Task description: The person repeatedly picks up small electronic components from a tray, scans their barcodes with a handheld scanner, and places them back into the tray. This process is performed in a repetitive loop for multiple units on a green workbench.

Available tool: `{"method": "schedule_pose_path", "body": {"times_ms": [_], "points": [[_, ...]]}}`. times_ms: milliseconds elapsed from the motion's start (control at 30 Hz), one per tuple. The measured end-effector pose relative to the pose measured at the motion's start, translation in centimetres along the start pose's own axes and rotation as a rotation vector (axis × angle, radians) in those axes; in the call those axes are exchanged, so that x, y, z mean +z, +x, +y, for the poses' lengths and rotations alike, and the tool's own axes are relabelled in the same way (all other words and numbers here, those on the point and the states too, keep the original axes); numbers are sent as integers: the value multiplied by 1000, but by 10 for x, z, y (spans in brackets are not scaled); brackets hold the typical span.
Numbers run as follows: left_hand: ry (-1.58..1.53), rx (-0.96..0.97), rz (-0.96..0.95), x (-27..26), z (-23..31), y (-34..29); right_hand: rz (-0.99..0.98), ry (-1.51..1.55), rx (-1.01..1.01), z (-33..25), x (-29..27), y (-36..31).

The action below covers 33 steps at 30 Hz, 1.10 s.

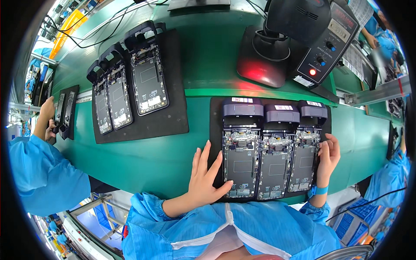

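Matt mats, shiny parts – the surfaces on the green belt

We see a green belt (143,160) that looks smooth, like rubber or plastic, with a soft sheen, and on it a black mat (215,130) with a dull, matt face. The three open phone frames (272,164) on this mat show dark plates with a slight gloss and small bright metal parts; their black holders (242,110) look like matt plastic. The second mat (173,121) further away has the same matt finish. Our sleeves (242,229) are light blue cloth – thin, a little shiny, with creases. The black device (303,26) behind has a smooth plastic housing.
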State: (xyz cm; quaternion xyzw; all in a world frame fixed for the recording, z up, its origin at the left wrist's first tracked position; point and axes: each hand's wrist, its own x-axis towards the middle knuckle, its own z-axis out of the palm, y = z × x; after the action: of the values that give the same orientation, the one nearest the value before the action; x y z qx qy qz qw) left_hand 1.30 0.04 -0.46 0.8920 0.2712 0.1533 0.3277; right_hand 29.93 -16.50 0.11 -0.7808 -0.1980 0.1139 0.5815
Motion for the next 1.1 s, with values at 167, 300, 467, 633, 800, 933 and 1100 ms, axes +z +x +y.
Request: {"method": "schedule_pose_path", "body": {"times_ms": [167, 300, 467, 633, 800, 933, 1100], "points": [[4, -28, -15, -1, 3, 1, -11, 37, 16, -1, 2, 0], [-14, -13, 6, -1, 1, 1, -56, 13, 14, 1, -1, 0], [-16, 14, 22, -2, 0, 0, -85, 35, -10, -3, 2, -1], [-23, 16, 25, -3, 0, 0, -95, 51, -46, -1, 4, 0], [-44, -7, 29, -2, 2, 1, -107, 50, -28, -2, 3, 0], [-61, -15, 27, -3, 4, 1, -111, 47, -34, 1, 2, 0], [-55, -26, 20, -3, 4, 1, -123, 63, -38, 1, 4, 1]]}}
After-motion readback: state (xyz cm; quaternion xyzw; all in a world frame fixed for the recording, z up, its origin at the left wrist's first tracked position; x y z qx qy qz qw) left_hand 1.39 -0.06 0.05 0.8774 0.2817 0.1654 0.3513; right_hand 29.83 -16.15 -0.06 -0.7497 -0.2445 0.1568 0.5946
